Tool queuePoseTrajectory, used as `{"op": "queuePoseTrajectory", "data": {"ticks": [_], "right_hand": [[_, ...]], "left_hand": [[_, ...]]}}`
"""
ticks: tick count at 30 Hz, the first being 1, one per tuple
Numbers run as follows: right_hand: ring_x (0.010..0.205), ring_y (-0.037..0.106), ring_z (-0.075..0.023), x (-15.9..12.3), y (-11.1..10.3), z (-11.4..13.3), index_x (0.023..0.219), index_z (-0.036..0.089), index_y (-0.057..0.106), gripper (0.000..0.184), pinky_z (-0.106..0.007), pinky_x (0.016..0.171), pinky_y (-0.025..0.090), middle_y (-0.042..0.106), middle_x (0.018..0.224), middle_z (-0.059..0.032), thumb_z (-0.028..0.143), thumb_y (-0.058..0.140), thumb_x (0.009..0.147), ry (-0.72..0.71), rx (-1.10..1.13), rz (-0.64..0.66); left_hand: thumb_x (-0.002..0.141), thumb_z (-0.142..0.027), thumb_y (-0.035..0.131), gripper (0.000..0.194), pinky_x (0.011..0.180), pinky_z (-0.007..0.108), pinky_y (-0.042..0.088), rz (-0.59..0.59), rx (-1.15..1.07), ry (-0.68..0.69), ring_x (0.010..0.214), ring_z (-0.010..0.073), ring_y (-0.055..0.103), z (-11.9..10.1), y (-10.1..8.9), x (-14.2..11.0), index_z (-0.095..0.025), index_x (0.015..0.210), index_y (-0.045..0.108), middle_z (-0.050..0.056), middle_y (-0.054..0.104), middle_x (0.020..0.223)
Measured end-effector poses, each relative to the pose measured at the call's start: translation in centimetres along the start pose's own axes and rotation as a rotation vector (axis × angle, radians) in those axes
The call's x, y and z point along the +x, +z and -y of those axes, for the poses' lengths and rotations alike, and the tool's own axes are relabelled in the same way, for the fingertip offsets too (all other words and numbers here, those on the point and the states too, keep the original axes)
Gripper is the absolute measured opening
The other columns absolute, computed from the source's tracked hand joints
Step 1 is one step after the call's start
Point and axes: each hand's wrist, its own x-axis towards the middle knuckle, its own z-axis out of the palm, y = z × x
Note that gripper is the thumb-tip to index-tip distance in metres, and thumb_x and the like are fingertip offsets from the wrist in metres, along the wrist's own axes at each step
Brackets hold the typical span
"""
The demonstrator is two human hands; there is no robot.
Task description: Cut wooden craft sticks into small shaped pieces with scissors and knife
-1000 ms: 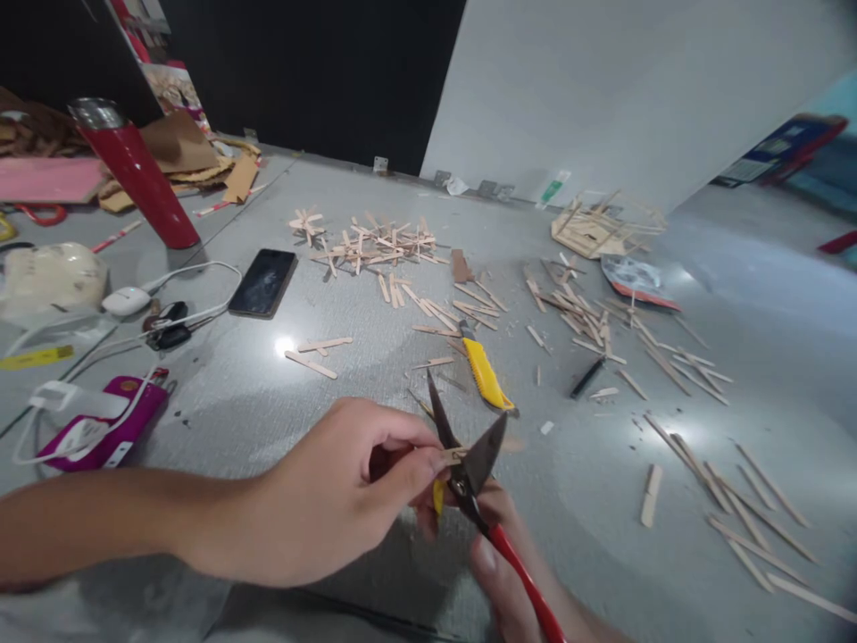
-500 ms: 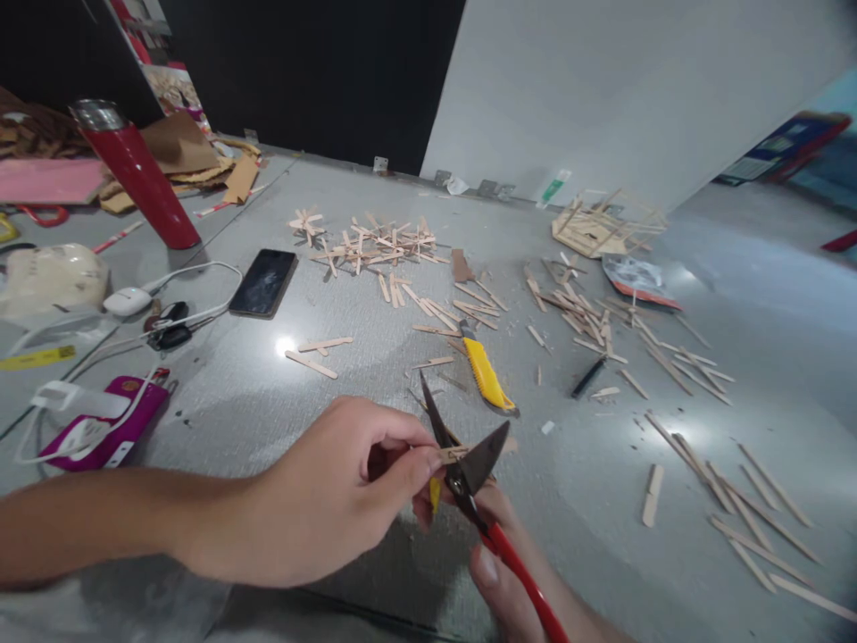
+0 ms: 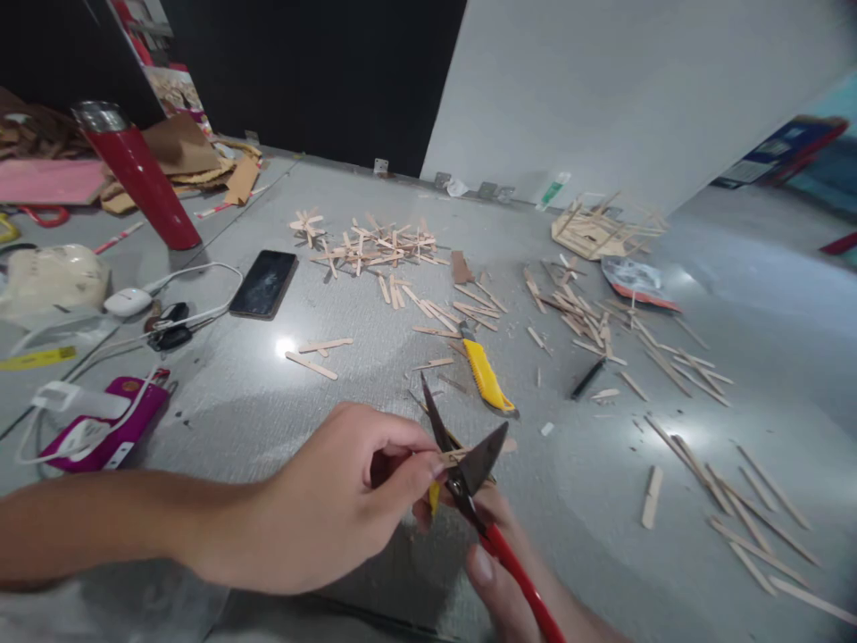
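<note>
My left hand (image 3: 348, 500) pinches a thin wooden craft stick (image 3: 455, 456) between thumb and fingers. The stick lies across the spread blades of a pair of scissors (image 3: 477, 469) with red handles, and its far end shows beyond the blades. My right hand (image 3: 509, 572) is closed round the handles; its fingers are partly hidden below. A small yellow piece (image 3: 434, 496) shows beneath the blades, mostly covered. Just beyond the scissors lies a yellow utility knife (image 3: 487, 371) on the grey table.
Craft sticks (image 3: 381, 246) lie in piles at the back, with more sticks (image 3: 743, 509) at the right. A stick structure (image 3: 603, 228) stands back right. At left are a phone (image 3: 264, 283), a red flask (image 3: 140, 179), a purple power strip (image 3: 117, 420) and white cables.
Almost nothing differs. Both hands keep their hold on the stick and the scissors, with only a very slight shift; the blades remain apart.
</note>
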Motion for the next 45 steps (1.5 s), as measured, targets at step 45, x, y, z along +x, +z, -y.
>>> {"op": "queuePoseTrajectory", "data": {"ticks": [45], "right_hand": [[0.069,0.056,-0.0183,0.1,2.0,0.0,0.094,0.019,0.064,0.038,-0.032,0.061,0.05,0.06,0.084,-0.0058,0.055,0.052,0.102,0.139,0.033,-0.225]], "left_hand": [[0.102,-0.028,0.051,0.032,0.051,0.02,0.031,0.026,0.047,0.045,0.059,0.0084,0.043,-0.2,0.3,-0.4,-0.016,0.073,0.058,-0.004,0.053,0.065]]}}
